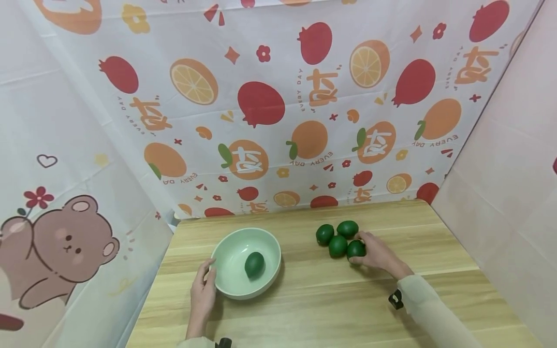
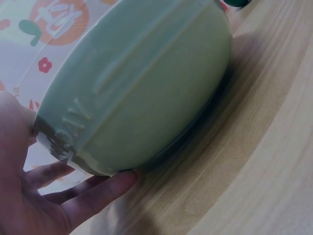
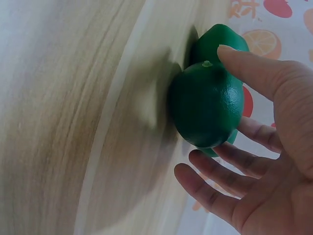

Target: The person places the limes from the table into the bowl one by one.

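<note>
- Five limes in all: one lime in the single bowl, four on the wooden surface, to the bowl's right.
- The four cluster close together: a left lime, a back lime, a middle lime and a right lime.
- The right hand has thumb and fingers set about the right lime; whether they press on it cannot be told.
- The right lime's pale stem end points up in the right wrist view, its long axis near upright there.
- The back lime's long axis runs left to right; the bowl's lime slants, tip toward the near left.
- The left hand holds the bowl's left side, fingers against the outer wall.
</note>
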`<act>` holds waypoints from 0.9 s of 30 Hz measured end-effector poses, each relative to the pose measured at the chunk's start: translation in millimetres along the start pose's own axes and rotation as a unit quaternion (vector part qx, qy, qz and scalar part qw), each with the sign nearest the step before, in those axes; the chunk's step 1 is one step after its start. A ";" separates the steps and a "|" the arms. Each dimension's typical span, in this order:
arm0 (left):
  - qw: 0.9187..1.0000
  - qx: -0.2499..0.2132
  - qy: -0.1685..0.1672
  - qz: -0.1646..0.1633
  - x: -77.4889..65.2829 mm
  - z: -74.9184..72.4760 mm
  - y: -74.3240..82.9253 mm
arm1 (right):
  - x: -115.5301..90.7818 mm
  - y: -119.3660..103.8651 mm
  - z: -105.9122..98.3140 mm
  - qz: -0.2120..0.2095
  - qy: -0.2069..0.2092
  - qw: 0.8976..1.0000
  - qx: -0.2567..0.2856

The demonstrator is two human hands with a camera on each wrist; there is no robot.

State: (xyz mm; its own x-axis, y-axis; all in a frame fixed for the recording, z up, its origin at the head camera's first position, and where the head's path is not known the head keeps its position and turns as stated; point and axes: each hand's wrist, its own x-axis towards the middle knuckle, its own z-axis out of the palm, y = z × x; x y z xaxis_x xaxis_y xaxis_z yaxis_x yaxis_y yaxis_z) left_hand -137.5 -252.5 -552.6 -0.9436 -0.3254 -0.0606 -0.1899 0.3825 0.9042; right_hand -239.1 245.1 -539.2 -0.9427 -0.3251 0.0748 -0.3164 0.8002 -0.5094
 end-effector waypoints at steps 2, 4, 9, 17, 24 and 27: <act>1.000 0.001 0.001 0.001 0.5 0.3 0.7 | -0.3 0.0 0.2 0.001 -0.001 1.000 0.005; 1.000 -0.002 0.001 0.003 1.1 0.5 1.7 | 0.0 0.4 0.3 0.002 0.000 1.000 0.009; 1.000 -0.002 -0.003 0.002 1.3 0.8 2.5 | 1.1 1.9 2.6 0.008 0.003 1.000 0.010; 1.000 0.002 -0.003 -0.009 2.8 0.0 -1.5 | 1.9 0.4 6.5 0.016 0.003 1.000 0.022; 1.000 -0.003 -0.005 -0.006 3.5 -0.6 -2.7 | 1.5 2.7 2.1 0.023 0.002 0.999 0.028; 1.000 -0.008 -0.008 -0.006 4.0 0.7 -2.0 | 2.0 3.4 -4.0 0.028 0.003 0.999 0.032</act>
State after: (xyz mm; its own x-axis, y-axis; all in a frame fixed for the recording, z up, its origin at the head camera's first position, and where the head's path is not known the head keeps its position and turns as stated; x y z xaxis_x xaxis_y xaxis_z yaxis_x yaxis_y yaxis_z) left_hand -141.1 -253.9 -555.0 -0.9455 -0.3165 -0.0770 -0.1960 0.3641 0.9105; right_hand -242.5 249.2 -537.3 -0.9597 -0.2767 0.0496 -0.2550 0.7829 -0.5675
